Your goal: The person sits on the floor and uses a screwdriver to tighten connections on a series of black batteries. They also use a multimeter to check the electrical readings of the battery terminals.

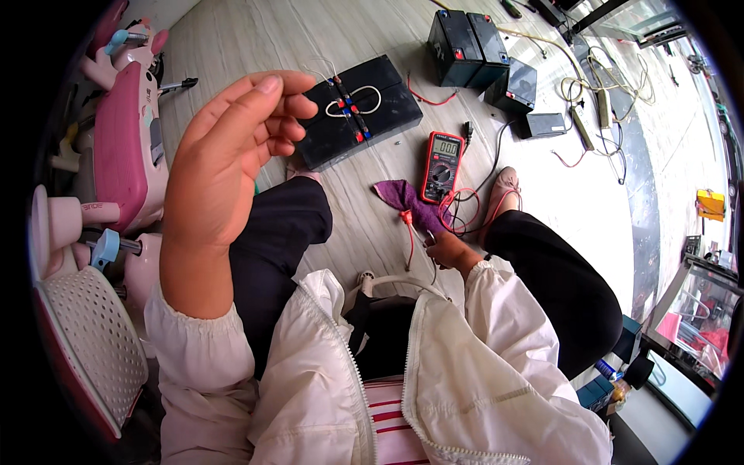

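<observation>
My left hand (229,151) is raised at the left, fingers loosely curved and apart, holding nothing. Beyond its fingertips lies a block of black batteries (395,105), with white wire loops (377,99) and red and blue terminals along the middle. Low between my legs, my right hand (449,252) is closed on a thin metallic item, mostly hidden by the fingers. It is beside a crumpled purple cloth (395,194). A red multimeter (442,167) lies partly on the cloth, its red and black leads (465,205) coiled alongside. A red connector with short wires (407,218) is left of my right hand.
More black batteries (457,50) stand at the back, with a smaller one (518,85) nearby. Tangled cables and a power strip (581,128) lie at the right. Pink and white equipment (124,147) lines the left side. A glass-topped case (697,310) stands far right.
</observation>
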